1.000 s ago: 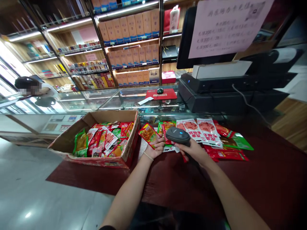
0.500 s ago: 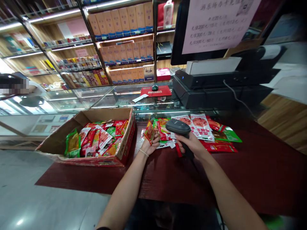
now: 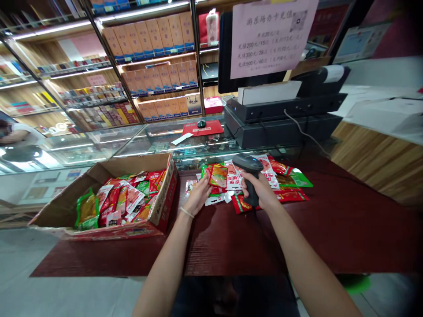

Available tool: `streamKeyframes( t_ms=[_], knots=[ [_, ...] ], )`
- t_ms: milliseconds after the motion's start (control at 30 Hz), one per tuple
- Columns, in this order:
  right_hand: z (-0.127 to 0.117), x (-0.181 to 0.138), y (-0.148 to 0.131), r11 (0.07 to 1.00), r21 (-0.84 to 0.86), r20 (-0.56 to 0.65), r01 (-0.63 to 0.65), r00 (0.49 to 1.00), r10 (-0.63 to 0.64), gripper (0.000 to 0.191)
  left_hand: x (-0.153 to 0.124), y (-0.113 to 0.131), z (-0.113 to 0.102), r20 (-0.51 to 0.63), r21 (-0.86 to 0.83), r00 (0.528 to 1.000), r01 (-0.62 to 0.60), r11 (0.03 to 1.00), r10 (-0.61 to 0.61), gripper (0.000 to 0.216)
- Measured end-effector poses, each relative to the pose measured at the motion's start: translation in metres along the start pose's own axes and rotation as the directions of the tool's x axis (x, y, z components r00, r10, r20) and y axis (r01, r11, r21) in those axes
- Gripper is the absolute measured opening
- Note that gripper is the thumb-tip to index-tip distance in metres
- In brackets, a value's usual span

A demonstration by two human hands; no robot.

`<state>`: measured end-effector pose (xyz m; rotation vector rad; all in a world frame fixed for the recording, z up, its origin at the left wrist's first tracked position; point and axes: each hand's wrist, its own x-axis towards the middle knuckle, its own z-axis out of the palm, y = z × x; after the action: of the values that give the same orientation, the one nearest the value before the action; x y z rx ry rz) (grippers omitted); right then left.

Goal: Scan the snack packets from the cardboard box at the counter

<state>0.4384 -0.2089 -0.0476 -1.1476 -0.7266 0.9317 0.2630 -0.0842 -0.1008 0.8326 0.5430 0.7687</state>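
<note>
My left hand [image 3: 198, 193] is closed on the edge of a small red-and-yellow snack packet [image 3: 218, 175], its broad face turned up. In my right hand [image 3: 261, 190] is a black handheld barcode scanner [image 3: 248, 164], gripped by its handle, with its head angled toward the packet's side. Under and around both hands lie several snack packets in red, white and green, among them a green-edged packet [image 3: 295, 178] at the right and a red packet [image 3: 239, 205] below the scanner. Overlap hides parts of the pile.
An open cardboard box [image 3: 167, 193] of snack packets stands left on the dark red counter [image 3: 330, 237]. Behind are a glass case with a mouse [image 3: 201, 123] on a red mat, and a monitor [image 3: 226, 53] with a paper sign. A person [image 3: 16, 136] is at far left.
The packet in my left hand has turned from tilted upright to lying flatter, facing up. The scanner's position over the pile has shifted slightly. The whole view has swung to the right.
</note>
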Motion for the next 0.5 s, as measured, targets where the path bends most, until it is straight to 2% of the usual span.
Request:
streamKeyframes(
  t_ms=[133,233,300,400,500],
  knots=[
    [0.001,0.0,0.0,1.0,-0.008,-0.002,-0.01,1.0,0.009,0.035,0.0,-0.004,0.001,0.031,0.07,0.998,-0.065,0.995,0.062,0.029],
    [0.001,-0.001,0.0,1.0,-0.015,0.012,0.009,1.0,-0.009,0.034,0.0,-0.005,0.003,-0.009,0.262,0.98,-0.188,0.946,0.197,0.028],
    [0.002,-0.002,0.001,1.0,-0.019,0.017,0.015,1.0,-0.015,0.033,-0.003,0.0,0.009,-0.033,0.357,0.951,-0.277,0.892,0.308,0.025],
    [0.008,-0.004,0.001,1.0,-0.018,0.017,-0.008,1.0,0.008,0.031,-0.021,0.02,0.026,-0.017,0.391,0.899,-0.396,0.831,0.437,0.024],
    [0.021,-0.005,-0.003,0.999,-0.019,0.036,-0.031,0.999,0.032,0.03,-0.05,0.056,0.042,0.065,0.396,0.869,-0.474,0.786,0.491,0.027]
  ],
)
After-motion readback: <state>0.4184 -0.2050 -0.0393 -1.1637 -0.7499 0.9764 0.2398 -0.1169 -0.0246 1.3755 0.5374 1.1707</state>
